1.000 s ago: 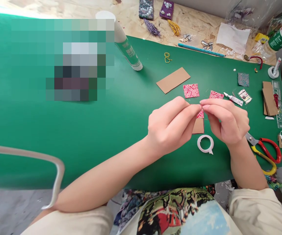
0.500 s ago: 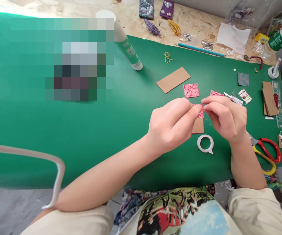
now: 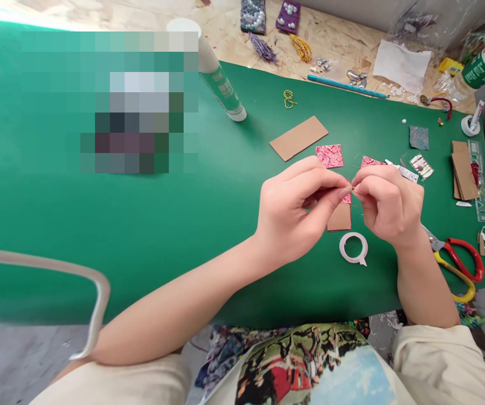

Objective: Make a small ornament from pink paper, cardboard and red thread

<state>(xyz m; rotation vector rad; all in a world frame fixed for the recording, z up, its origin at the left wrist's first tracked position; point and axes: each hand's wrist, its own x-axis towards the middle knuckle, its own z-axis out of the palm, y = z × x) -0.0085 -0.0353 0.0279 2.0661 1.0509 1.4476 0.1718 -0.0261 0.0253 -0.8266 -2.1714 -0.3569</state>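
My left hand (image 3: 299,205) is closed in a pinch, its thumb and forefinger tips meeting those of my right hand (image 3: 388,202), which pinches too. Whatever lies between the fingertips is too small to name. Beneath the hands, a red-and-white patterned fabric piece (image 3: 345,199) shows partly, next to a brown cardboard piece (image 3: 339,217). Another patterned fabric square (image 3: 329,156) lies just beyond my left hand. A third patterned piece (image 3: 371,162) and a small white tube (image 3: 406,172) are partly hidden behind my right hand. Nearer me sits a roll of white tape (image 3: 342,247).
Scissors with red and yellow handles (image 3: 465,264) lie by my right forearm. A glue stick-like green and white tube (image 3: 225,93) stands at the back. A cardboard strip (image 3: 299,138), a blue pencil (image 3: 347,86) and stacked cardboard with a ruler (image 3: 483,185) lie around the green mat (image 3: 183,225).
My left forefinger has straightened and its grip has shifted slightly, opening a gap between thumb and forefinger behind the tips. Both hands stay close together; the objects around them have not moved.
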